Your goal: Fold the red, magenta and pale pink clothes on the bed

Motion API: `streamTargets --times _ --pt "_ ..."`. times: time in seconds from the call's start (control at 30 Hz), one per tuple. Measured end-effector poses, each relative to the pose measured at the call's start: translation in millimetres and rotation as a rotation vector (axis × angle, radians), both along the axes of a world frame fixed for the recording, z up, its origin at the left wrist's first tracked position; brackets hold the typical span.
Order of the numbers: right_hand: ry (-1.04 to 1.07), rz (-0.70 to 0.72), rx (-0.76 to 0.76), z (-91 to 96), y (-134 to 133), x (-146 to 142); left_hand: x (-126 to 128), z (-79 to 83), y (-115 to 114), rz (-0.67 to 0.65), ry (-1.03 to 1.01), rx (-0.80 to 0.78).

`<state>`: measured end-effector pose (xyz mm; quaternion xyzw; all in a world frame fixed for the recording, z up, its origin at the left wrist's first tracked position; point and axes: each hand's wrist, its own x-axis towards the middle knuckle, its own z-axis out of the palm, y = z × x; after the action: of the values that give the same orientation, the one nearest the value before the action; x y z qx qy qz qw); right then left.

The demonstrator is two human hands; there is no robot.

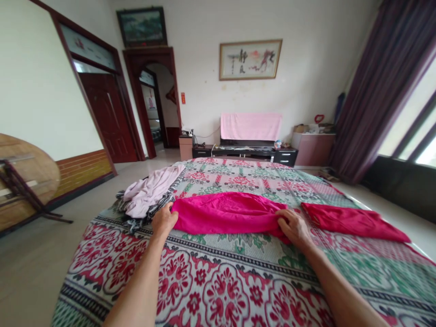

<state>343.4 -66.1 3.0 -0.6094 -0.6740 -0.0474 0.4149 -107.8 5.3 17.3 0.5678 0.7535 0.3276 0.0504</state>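
Note:
A bright pink garment point(225, 213), partly folded into a long band, lies across the patterned cloth point(225, 281) in front of me. My left hand point(165, 220) grips its left end between thumb and fingers. At the right end, my right hand point(294, 227) has its fingers closed on the fabric. What kind of garment it is, I cannot tell. To the right lies a folded red cloth point(354, 222), apart from my hand. Just beyond my left hand is a loose heap with a pale pink garment point(150, 190) on top of black-and-white fabric point(134, 225).
Past the far edge of the covered surface stands a low black cabinet point(286, 156), with a pink cloth point(251, 126) draped over something above it. A round wooden tabletop point(27, 177) leans at the left. Purple curtains point(371, 91) hang on the right.

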Motion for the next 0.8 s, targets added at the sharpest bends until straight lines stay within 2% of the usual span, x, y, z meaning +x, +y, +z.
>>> streamTargets --times 0.07,0.13,0.23,0.3,0.37,0.43,0.5,0.6,0.7,0.77,0.8 --pt "0.142 -0.081 0.004 5.1 -1.0 1.1 -4.6 7.6 1.2 -0.041 -0.245 0.015" --pt "0.272 -0.127 0.002 14.3 -3.5 5.3 -7.7 15.9 0.8 -0.132 -0.602 0.027" --pt "0.427 -0.057 -0.127 32.0 -9.1 16.2 -8.5 25.4 -0.5 -0.278 -1.11 -0.006" --pt "0.517 -0.017 -0.253 41.2 -12.1 22.5 -5.2 27.4 0.1 -0.285 -1.324 -0.014" --pt "0.573 -0.078 -0.266 44.0 -12.9 25.8 1.6 25.4 2.0 -0.21 -1.444 0.025" --pt "0.563 -0.218 -0.187 40.3 -11.2 27.0 10.7 21.0 4.2 -0.17 -1.481 0.047" --pt "0.506 -0.331 -0.137 33.8 -8.1 27.9 19.2 16.6 5.4 -0.198 -1.448 0.01" --pt "0.372 -0.392 -0.058 29.7 -4.9 27.6 25.7 12.8 4.8 -0.214 -1.311 -0.015" --pt "0.166 -0.256 0.108 38.0 -7.1 13.6 22.3 11.7 4.1 -0.196 -1.047 -0.022" --pt "0.044 -0.054 0.166 45.5 -11.5 -8.5 16.7 10.7 5.6 -0.213 -0.82 -0.059" --pt "-0.005 0.066 0.136 47.8 -13.9 -22.5 13.9 9.8 6.9 -0.235 -0.706 -0.073"
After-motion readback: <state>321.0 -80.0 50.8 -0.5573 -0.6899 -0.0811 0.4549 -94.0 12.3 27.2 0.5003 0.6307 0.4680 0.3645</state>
